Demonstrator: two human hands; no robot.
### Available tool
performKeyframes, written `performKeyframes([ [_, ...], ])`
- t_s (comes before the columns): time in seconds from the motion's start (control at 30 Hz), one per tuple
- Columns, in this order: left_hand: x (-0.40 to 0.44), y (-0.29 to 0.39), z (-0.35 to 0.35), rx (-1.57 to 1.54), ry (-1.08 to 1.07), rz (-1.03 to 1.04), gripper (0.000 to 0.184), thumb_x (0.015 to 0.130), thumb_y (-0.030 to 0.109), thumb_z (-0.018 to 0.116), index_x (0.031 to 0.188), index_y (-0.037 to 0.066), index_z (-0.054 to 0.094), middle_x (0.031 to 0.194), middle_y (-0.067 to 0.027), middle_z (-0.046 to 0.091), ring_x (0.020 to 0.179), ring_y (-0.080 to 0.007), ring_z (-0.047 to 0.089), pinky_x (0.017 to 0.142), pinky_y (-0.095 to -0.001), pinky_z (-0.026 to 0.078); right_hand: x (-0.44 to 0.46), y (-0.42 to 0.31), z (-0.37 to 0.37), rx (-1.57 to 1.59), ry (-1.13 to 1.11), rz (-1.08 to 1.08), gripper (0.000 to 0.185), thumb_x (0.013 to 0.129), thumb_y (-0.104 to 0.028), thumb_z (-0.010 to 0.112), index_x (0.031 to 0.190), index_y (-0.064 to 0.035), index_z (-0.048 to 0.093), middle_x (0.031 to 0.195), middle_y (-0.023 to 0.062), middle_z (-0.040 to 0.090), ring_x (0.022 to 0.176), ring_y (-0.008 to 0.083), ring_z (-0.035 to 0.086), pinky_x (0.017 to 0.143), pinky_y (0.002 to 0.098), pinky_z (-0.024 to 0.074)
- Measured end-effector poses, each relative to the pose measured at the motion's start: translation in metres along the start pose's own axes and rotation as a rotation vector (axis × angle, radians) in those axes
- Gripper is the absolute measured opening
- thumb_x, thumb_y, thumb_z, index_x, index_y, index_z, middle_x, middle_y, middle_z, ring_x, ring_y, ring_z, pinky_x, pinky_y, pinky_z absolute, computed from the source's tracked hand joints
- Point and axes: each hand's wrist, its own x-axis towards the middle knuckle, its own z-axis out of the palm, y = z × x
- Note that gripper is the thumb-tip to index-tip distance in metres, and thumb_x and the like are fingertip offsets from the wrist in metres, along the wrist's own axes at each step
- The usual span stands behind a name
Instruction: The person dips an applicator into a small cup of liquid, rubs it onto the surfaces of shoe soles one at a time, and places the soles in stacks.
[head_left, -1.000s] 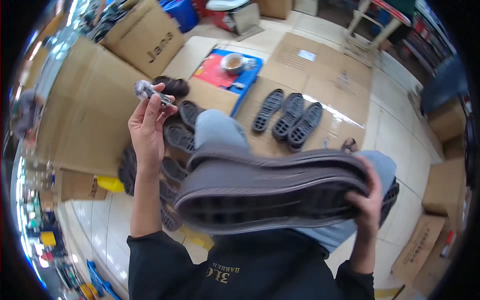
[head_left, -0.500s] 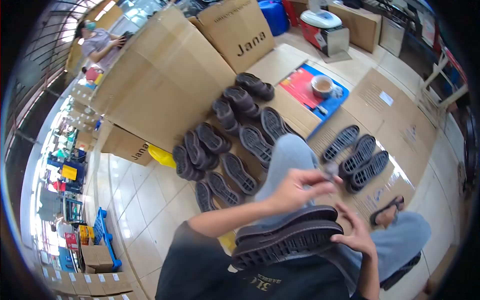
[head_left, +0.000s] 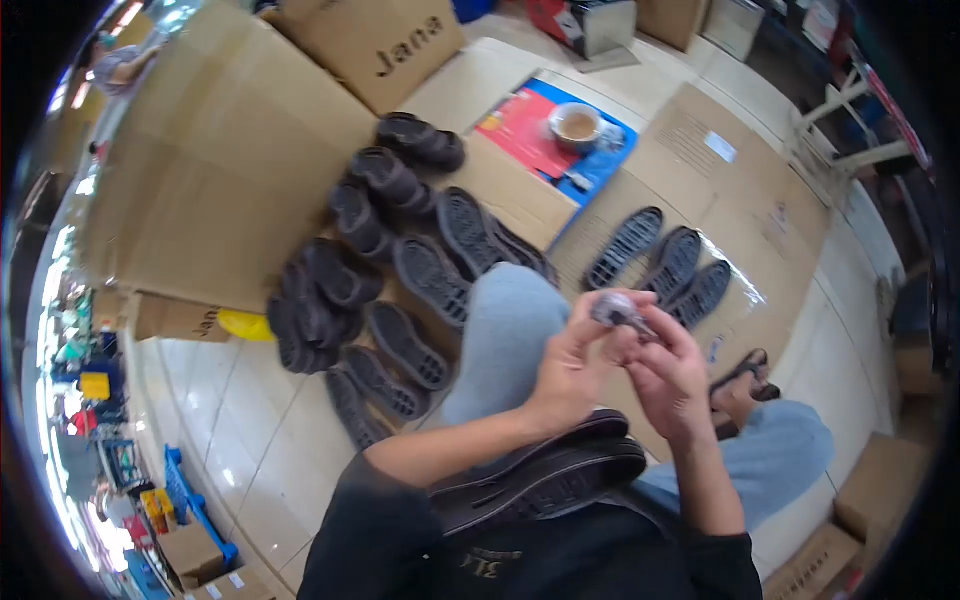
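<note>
In front of my knees, both my hands meet around a small greyish wad (head_left: 614, 308) with a dark narrow end; blur hides exactly what it is. My left hand (head_left: 568, 372) pinches the wad between thumb and fingers. My right hand (head_left: 668, 378) is closed, its fingertips against the wad's dark end. Below the hands, a pair of dark brown shoes (head_left: 570, 472) with light stitching along the edge rests on my lap, touched by neither hand. Dark shoes (head_left: 430, 278) stand or lie sole-up in rows left of my knee, and several soles-up shoes (head_left: 625, 248) lie to the right.
A blue tray (head_left: 612, 160) holds a cup (head_left: 578, 125) of brown liquid. Flattened cardboard (head_left: 765, 190) covers the floor at right. Big cardboard boxes (head_left: 220, 160) stand at left, with a yellow bag (head_left: 245, 325) beside them. Another person (head_left: 122, 68) is at far upper left.
My right hand has left the shoes on my lap and risen to meet my left hand at the greyish wad. The camera view has shifted, so the surroundings appear farther left and higher.
</note>
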Motion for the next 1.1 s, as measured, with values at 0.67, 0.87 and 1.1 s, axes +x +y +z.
performKeyframes([
  [0.67,0.046,-0.026,-0.031,0.899,-0.474,-0.116,0.042,0.084,0.031,0.062,0.118,0.007,0.057,0.105,-0.0087,0.055,0.098,-0.0206,0.052,0.089,-0.0365,0.034,0.458,0.016,-0.149,-1.740,0.248,-0.413,0.026,0.074,-0.026,0.071,0.094,-0.0090,0.072,0.091,0.0158,0.069,0.081,0.0276,0.066,0.076,0.0362,0.0512],
  [0.87,0.040,-0.034,-0.030,0.998,-0.443,-0.061,0.033,0.078,0.017,0.059,0.108,0.004,0.061,0.090,-0.0060,0.055,0.088,-0.0181,0.054,0.079,-0.0340,0.038,0.481,0.025,-0.161,-1.795,0.316,-0.383,0.030,0.074,-0.031,0.069,0.097,-0.0116,0.071,0.093,0.0147,0.068,0.088,0.0314,0.065,0.079,0.0396,0.0502],
  [1.1,0.038,-0.024,-0.035,1.051,-0.683,-0.021,0.034,0.085,0.027,0.058,0.111,0.004,0.061,0.082,-0.0033,0.055,0.076,-0.0155,0.055,0.074,-0.0299,0.040,0.483,0.029,-0.176,-1.189,0.691,-0.335,0.027,0.073,-0.022,0.073,0.091,-0.0017,0.071,0.082,0.0079,0.070,0.073,0.0192,0.066,0.064,0.0343,0.0513],
])
